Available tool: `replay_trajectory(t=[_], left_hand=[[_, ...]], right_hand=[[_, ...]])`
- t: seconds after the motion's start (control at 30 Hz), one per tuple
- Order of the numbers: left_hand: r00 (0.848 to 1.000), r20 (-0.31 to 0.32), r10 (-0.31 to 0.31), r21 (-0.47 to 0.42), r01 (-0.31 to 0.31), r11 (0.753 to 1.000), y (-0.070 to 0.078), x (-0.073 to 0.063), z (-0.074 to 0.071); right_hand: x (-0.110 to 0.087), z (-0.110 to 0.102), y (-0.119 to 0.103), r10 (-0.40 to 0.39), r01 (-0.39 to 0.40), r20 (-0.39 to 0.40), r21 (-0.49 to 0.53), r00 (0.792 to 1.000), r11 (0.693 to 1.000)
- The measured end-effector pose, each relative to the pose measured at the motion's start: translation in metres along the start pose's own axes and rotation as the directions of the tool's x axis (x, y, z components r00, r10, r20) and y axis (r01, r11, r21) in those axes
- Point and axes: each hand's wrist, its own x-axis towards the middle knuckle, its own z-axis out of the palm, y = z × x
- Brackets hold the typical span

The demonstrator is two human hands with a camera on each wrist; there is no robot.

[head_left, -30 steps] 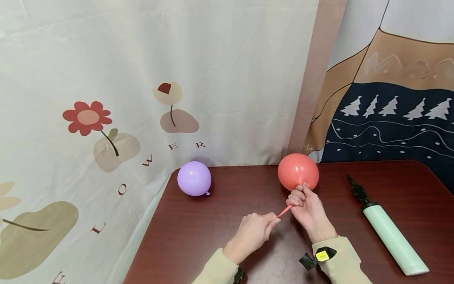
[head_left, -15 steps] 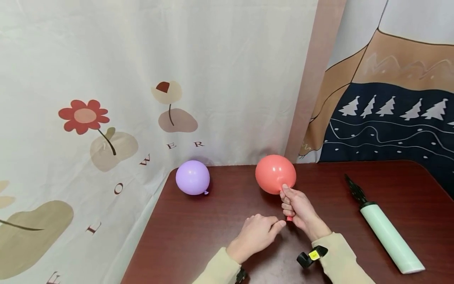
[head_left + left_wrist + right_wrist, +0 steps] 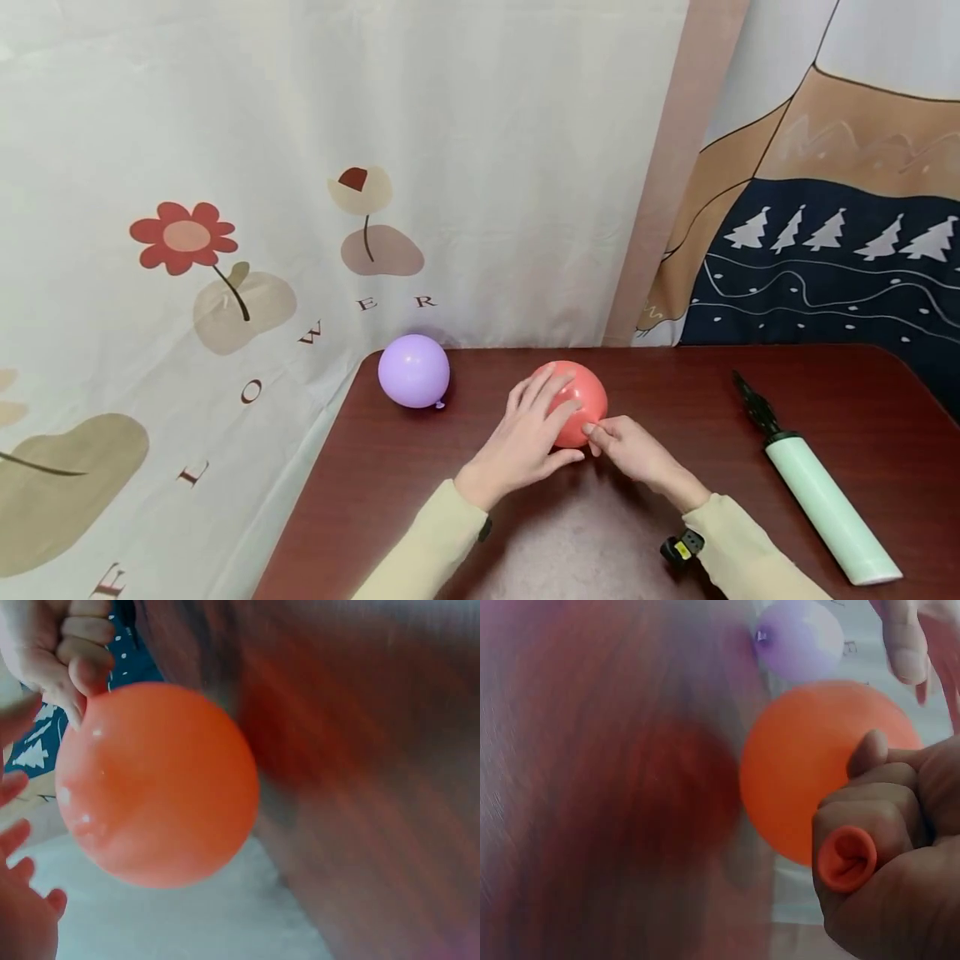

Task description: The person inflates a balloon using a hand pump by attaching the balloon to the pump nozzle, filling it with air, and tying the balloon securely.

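Note:
An inflated red balloon [image 3: 588, 400] is gripped at its neck by my right hand [image 3: 633, 450]. In the right wrist view the fingers curl round the neck, and the rolled mouth [image 3: 847, 859] of the balloon pokes out below the little finger. My left hand [image 3: 525, 429] spreads over the balloon's left side in the head view, its fingers apart and fairly straight. The left wrist view shows those fingers [image 3: 30, 900] beside the balloon [image 3: 157, 787]; whether they touch it I cannot tell.
A tied purple balloon [image 3: 414, 372] sits at the table's back left corner. On the right lies a pale green hand pump [image 3: 832, 508] with a black nozzle. Printed curtains [image 3: 510, 167] hang behind the dark red table [image 3: 420, 517].
My left hand pulled the stretched neck, let go of it and moved up over the balloon. My right hand kept its grip and brought the balloon leftward and lower.

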Motion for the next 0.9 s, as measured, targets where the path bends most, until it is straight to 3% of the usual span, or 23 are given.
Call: replay_trajectory(t=[0.1,0.2,0.37,0.5,0.6,0.73,0.83,0.9], left_hand=[[0.992,0.114,0.047,0.051,-0.053,0.997,-0.004,0.007,-0.004],[0.979,0.193,0.068,0.098,-0.089,0.991,-0.005,0.013,-0.007],[0.962,0.252,0.102,0.168,-0.147,0.975,-0.005,0.021,-0.010],[0.958,0.260,0.119,0.214,-0.177,0.961,0.001,0.026,-0.012],[0.953,0.287,0.100,0.174,-0.154,0.973,0.009,0.029,-0.015],[0.939,0.342,0.032,0.094,-0.068,0.993,0.018,0.028,-0.018],[0.924,0.381,-0.030,0.121,-0.018,0.992,0.020,0.026,-0.017],[0.921,0.386,-0.056,0.156,-0.005,0.988,0.019,0.023,-0.016]], right_hand=[[0.000,-0.004,-0.007,-0.082,0.087,0.035,-0.148,0.996,0.985],[-0.002,-0.008,-0.013,-0.109,0.126,0.091,-0.205,0.990,0.971],[-0.004,-0.011,-0.022,-0.157,0.197,0.185,-0.223,0.970,0.955],[-0.007,-0.010,-0.028,-0.209,0.252,0.186,-0.249,0.960,0.935],[-0.013,-0.008,-0.033,-0.219,0.248,0.123,-0.334,0.968,0.909],[-0.021,-0.004,-0.036,-0.206,0.181,-0.002,-0.472,0.979,0.863],[-0.025,-0.005,-0.035,-0.187,0.153,-0.026,-0.471,0.982,0.869],[-0.028,-0.008,-0.035,-0.185,0.173,0.011,-0.414,0.983,0.894]])
